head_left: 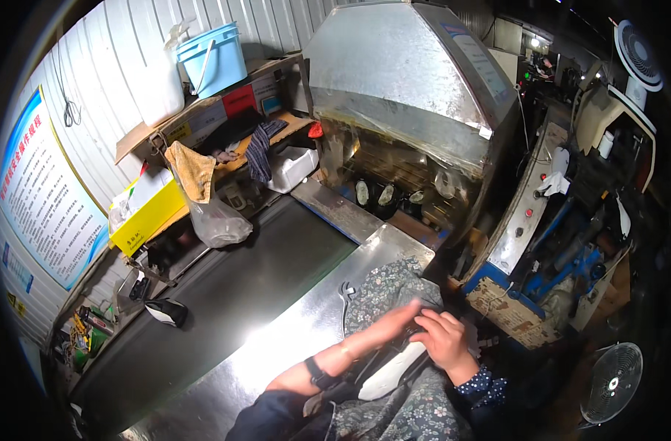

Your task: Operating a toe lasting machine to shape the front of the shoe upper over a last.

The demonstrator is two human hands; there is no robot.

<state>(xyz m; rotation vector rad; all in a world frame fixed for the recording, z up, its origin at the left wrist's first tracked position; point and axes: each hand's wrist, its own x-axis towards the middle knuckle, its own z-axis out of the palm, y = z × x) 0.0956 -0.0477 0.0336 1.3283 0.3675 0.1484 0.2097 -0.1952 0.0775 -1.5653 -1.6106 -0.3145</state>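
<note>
My left hand [403,317] reaches in from the left with its fingers blurred by motion, right beside my right hand. The fingers of my right hand [446,339] are bent and drawn together around something small and dark, mostly hidden. Below the hands, over my lap, a long white sole-shaped piece [391,373] lies slanted with dark material along it. Grey floral cloth [383,294] spreads over the metal tabletop [299,334] just beyond my hands. A black-and-white shoe part [166,312] sits on the dark conveyor belt [255,261] to the left.
Several dark shoes with pale tops [386,195] stand under a large metal hood [402,66]. Along the wall, a shelf carries a blue bucket [212,59]; a yellow box [144,213] and a plastic bag [219,222] are lower. A control panel [523,213] and a fan [612,384] stand right.
</note>
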